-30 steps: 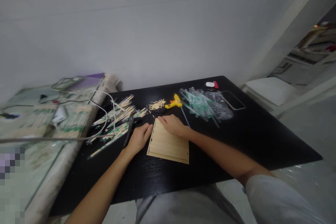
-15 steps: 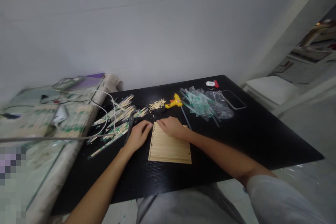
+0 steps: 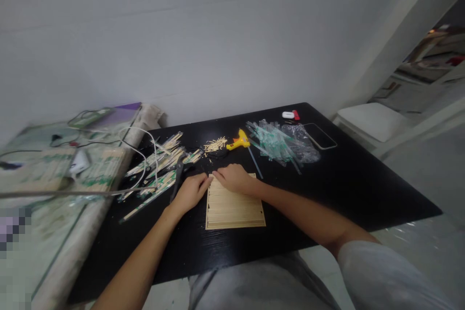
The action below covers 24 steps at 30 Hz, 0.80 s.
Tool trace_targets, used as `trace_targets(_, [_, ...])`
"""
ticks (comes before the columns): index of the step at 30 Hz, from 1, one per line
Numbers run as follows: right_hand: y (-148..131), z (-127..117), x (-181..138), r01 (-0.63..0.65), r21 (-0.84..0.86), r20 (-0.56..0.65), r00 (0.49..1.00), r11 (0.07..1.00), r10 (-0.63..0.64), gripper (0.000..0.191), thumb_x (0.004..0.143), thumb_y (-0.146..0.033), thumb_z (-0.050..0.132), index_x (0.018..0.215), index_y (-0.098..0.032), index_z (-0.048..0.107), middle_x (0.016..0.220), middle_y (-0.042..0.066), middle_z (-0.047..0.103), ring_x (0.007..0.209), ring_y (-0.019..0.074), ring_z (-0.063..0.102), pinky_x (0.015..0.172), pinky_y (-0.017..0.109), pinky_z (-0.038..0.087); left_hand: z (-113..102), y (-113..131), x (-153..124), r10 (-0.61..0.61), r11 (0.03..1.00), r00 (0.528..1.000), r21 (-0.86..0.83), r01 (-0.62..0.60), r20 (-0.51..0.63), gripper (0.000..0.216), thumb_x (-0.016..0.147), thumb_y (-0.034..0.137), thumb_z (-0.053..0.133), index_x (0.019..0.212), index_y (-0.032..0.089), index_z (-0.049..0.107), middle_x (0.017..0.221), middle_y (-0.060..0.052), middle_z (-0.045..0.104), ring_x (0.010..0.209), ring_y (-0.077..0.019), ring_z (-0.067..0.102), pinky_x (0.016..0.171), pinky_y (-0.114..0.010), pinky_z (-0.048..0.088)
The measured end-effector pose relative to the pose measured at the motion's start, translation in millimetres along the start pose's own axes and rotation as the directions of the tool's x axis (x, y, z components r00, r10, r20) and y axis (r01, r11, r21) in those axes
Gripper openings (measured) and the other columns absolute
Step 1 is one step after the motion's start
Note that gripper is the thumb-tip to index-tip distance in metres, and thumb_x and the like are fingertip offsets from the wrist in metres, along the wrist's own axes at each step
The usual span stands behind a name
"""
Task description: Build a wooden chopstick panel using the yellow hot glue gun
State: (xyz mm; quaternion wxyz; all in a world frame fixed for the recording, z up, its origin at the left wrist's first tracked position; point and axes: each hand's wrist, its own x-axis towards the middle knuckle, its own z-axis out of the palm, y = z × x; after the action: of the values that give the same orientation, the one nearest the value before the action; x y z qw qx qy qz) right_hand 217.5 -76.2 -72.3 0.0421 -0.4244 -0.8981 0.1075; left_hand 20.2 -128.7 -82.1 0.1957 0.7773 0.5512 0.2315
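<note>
Since a second ago the slat panel (image 3: 236,208) has turned squarer on the worktop (image 3: 327,189). Right hand (image 3: 232,178) rests on its far edge, fingers loosely flat. Left hand (image 3: 192,191) touches the far left corner, fingers curled; I cannot tell if they grip. Cutters (image 3: 178,179) lie just left.

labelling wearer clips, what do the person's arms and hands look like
Both hands are bare: the left hand and right hand show no gloves, and no rings or watch can be made out. Both forearms are uncovered. A light grey short sleeve covers the right upper arm; no sleeve shows on the left.
</note>
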Motion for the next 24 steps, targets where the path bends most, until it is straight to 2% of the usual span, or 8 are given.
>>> trace_targets(6, [-1,-1,-1,0.004,-0.011,0.003,1.0,1.0,-0.004,0.055,0.11,-0.045,0.029,0.107,-0.016,0.076,0.106,0.015,0.078,0.102,0.0272,0.074,0.09,0.035,0.049,0,-1,1,0.032,0.999,0.999,0.014,-0.033,0.021,0.036,0.103,0.04,0.041,0.071,0.023,0.046,0.069,0.0,0.056,0.067,-0.0188,0.057,0.066,-0.031,0.036])
trace_targets(12, [0,-2,0,0.011,-0.015,0.005,1.0,1.0,-0.011,0.054,0.11,-0.045,0.029,0.108,-0.017,0.076,0.105,0.014,0.078,0.102,0.0276,0.074,0.089,0.035,0.049,1,-1,2,0.043,0.999,0.999,-0.022,-0.043,-0.014,0.036,0.101,0.039,0.044,0.069,0.023,0.044,0.066,0.001,0.053,0.064,-0.0171,0.054,0.064,-0.03,0.035])
trace_targets(18, [0,-2,0,0.009,-0.017,0.007,1.0,1.0,-0.009,0.057,0.11,-0.045,0.027,0.105,-0.016,0.075,0.105,0.015,0.078,0.101,0.0275,0.074,0.089,0.035,0.049,-6,-3,2,-0.002,0.999,0.998,-0.05,-0.001,-0.056,0.038,0.102,0.044,0.047,0.071,0.022,0.05,0.067,0.001,0.056,0.064,-0.0173,0.055,0.064,-0.03,0.038])
trace_targets(21, [0,-3,0,0.016,-0.013,0.004,1.0,1.0,-0.016,0.056,0.11,-0.045,0.027,0.106,-0.016,0.075,0.105,0.014,0.078,0.101,0.0275,0.074,0.088,0.035,0.049,-9,-4,1,0.013,0.998,1.0,-0.066,-0.014,-0.011,0.038,0.103,0.046,0.045,0.077,0.022,0.057,0.071,0.0,0.061,0.069,-0.0179,0.058,0.068,-0.03,0.041])
trace_targets(24, [0,-5,-2,0.031,-0.008,0.009,0.999,0.999,-0.031,0.052,0.11,-0.044,0.029,0.107,-0.018,0.075,0.106,0.012,0.078,0.102,0.0273,0.074,0.088,0.035,0.049,-9,-4,0,0.035,0.998,0.999,-0.046,-0.033,0.035,0.041,0.103,0.047,0.046,0.073,0.021,0.056,0.069,0.001,0.058,0.067,-0.0172,0.057,0.067,-0.03,0.041])
